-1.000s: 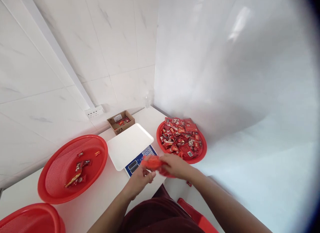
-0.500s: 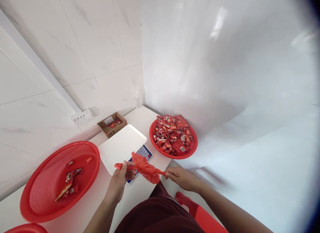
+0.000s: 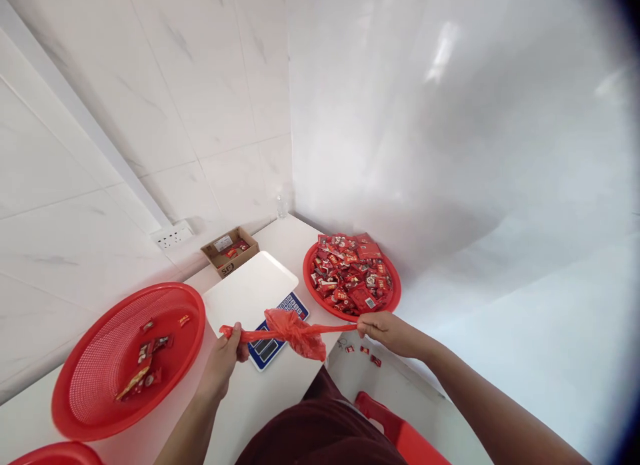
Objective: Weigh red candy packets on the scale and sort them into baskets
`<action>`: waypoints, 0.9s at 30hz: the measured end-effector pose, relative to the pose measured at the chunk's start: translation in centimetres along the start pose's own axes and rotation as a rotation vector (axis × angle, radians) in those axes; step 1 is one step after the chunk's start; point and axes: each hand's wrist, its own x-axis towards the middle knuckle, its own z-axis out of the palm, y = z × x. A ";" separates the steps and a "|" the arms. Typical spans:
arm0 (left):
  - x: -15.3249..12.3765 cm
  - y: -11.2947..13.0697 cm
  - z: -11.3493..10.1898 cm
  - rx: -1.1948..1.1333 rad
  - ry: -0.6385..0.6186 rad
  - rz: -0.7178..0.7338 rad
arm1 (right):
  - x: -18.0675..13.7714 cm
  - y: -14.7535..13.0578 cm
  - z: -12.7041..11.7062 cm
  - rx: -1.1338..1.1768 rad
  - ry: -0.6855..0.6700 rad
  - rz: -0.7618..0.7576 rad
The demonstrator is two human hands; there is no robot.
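A thin red plastic bag (image 3: 299, 334), bunched in the middle, is stretched between my two hands over the table's front edge. My left hand (image 3: 223, 358) pinches one twisted end, and my right hand (image 3: 387, 332) grips the other drawn-out end. Just behind the bag is a digital scale (image 3: 253, 285) with a white pan and a blue keypad, partly covered by the bag. Beyond my right hand stands a red basket (image 3: 395, 298) heaped with red-wrapped snack packets (image 3: 350, 272).
At the left, a red mesh basket (image 3: 90, 378) holds several packets; part of another red basket (image 3: 57, 455) shows below it. A cardboard box (image 3: 230, 252) and clear cup (image 3: 282, 206) stand by the wall. A red stool (image 3: 400, 428) and fallen packets (image 3: 367, 351) are on the floor.
My hands have moved apart, the right one rightward and up, pulling the bag's ends longer and tauter. The view has shifted slightly, and packets on the floor now show.
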 end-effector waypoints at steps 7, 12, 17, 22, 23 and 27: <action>-1.0 1.2 1.2 -0.218 -0.133 0.004 | 0.8 -1.6 -1.3 0.388 0.234 0.009; -1.7 1.2 1.3 -0.297 -0.185 -0.071 | 2.6 -2.2 -2.9 0.675 0.565 0.033; -2.4 -0.5 0.2 -0.313 -0.156 -0.137 | 3.8 -1.4 -4.6 0.713 0.724 -0.050; -2.9 -2.2 -1.0 -0.342 -0.058 -0.203 | 5.3 2.3 -5.3 0.612 0.890 0.010; -3.0 -2.3 -1.1 -0.343 -0.044 -0.215 | 5.7 3.4 -5.2 0.551 0.896 0.060; -3.4 -2.3 -1.1 -0.336 -0.043 -0.242 | 7.2 8.3 -3.7 0.194 0.800 0.289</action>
